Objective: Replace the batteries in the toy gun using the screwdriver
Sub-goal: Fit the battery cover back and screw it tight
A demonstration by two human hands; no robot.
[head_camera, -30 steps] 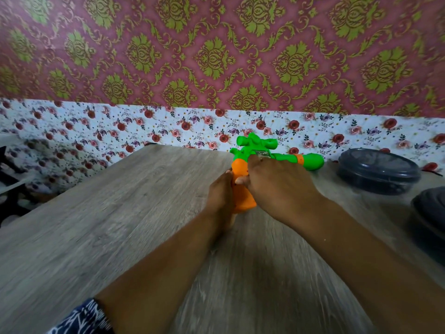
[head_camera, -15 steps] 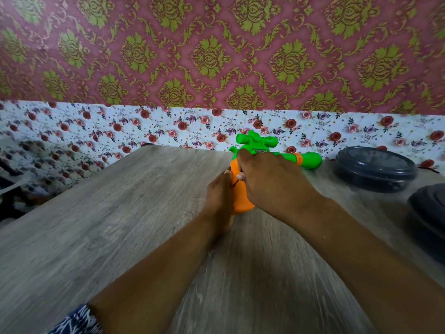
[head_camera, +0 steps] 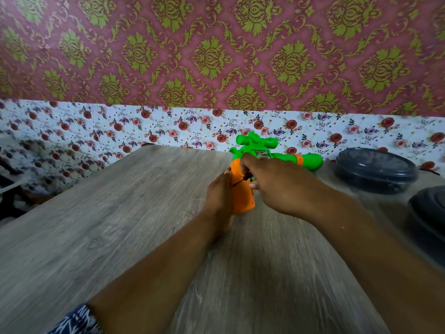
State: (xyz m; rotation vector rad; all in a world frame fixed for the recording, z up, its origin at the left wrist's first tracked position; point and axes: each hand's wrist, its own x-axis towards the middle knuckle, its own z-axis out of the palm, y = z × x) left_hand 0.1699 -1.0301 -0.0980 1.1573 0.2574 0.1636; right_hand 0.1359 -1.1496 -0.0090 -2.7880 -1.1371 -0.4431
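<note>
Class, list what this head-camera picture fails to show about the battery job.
- Screwdriver handle: hidden inside the right hand.
- Screw under its tip on the toy gun: too small.
- Left hand fingers: behind the grip.
- Dark containers' contents: hidden by lids, one cut off at the right edge.

Home room, damask wallpaper (head_camera: 216, 56), floral border (head_camera: 120, 126), wood-grain table (head_camera: 120, 213)

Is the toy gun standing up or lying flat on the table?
Standing up. The toy gun has its orange grip pointing down at the table, its green barrel level on top, and the left hand steadying it.
</note>
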